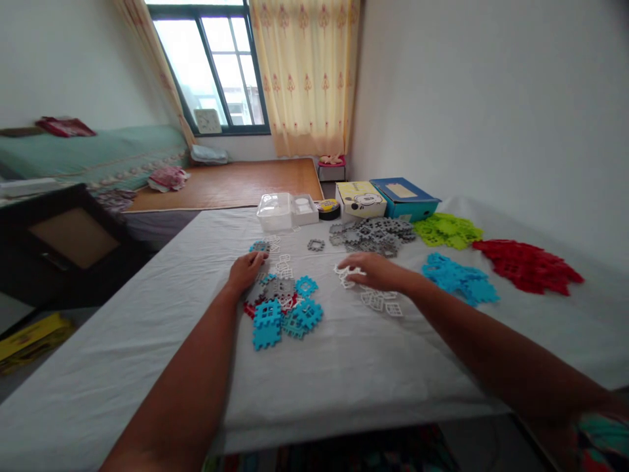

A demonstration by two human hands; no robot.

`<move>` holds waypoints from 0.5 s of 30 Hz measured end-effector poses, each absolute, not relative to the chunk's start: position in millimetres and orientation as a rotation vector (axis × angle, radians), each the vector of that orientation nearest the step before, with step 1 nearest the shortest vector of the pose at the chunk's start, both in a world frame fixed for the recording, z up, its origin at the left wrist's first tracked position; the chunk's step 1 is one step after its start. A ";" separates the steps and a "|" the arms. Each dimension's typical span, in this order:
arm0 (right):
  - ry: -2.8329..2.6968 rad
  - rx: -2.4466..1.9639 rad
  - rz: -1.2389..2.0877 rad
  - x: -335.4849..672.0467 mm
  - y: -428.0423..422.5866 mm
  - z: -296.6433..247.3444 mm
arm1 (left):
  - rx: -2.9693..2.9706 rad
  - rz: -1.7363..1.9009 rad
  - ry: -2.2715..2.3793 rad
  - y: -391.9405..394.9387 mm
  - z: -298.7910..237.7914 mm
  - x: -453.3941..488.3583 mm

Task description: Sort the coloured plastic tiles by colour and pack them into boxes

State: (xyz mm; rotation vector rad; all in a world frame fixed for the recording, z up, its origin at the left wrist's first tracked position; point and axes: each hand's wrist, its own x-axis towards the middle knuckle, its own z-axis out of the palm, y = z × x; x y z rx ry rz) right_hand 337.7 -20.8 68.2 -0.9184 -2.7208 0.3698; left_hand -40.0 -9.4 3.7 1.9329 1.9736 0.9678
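My left hand (246,269) rests on the white-covered table (147,341), its fingers curled over a blue interlocking tile at the far edge of a mixed pile of blue, grey, white and red tiles (282,307). My right hand (371,269) lies palm down with its fingers bent over a white tile (344,272); more white tiles (381,301) lie just under its wrist. A single grey tile (316,245) lies apart between the hands and the boxes.
Sorted heaps lie to the right: grey tiles (376,235), lime green tiles (447,229), blue tiles (459,278), red tiles (528,265). Along the far edge stand a clear plastic box (275,211), a tape roll (328,208), a yellow box (361,198) and a blue box (405,196).
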 end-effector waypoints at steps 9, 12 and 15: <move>-2.969 -0.601 0.297 240.3 -10.6 34.7 | 1.918 0.972 1.945 -4.4 0.3 -43.3; -2.951 -0.751 0.269 251.7 -15.2 43.8 | 1.919 0.962 1.945 -5.6 2.7 -42.6; -2.887 -0.954 0.221 281.9 -25.5 54.3 | 1.922 0.962 1.943 -7.9 5.1 -42.2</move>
